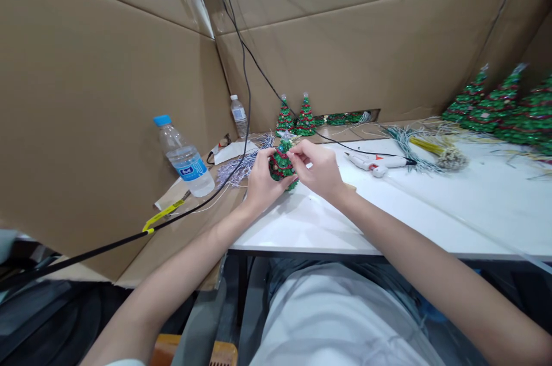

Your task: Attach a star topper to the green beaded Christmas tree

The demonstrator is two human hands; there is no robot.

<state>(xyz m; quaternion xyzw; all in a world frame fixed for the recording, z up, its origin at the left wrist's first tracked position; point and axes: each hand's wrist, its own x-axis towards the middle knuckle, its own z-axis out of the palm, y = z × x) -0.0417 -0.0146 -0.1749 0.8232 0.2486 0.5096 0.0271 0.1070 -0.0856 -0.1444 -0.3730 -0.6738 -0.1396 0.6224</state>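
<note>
A small green Christmas tree [282, 163] with red garland and a pale star on top stands upright between my hands, near the left end of the white table. My left hand [264, 180] is wrapped round its left side and base, the thumb reaching across the front. On the tree's right side, the fingertips of my right hand [317, 167] are pinched together against the branches. Whatever may be between those fingertips is too small to make out. A white glue gun [382, 161] lies on the table to the right of my right hand.
Behind my hands stand two finished-looking small trees [306, 115]. More trees [495, 101] line the far right. Bundled wire stems [431, 150] and purple tinsel strands [235, 170] lie about. A water bottle [185, 159] stands left, and a black cable [245, 78] hangs across. Cardboard walls [345, 61] enclose the table.
</note>
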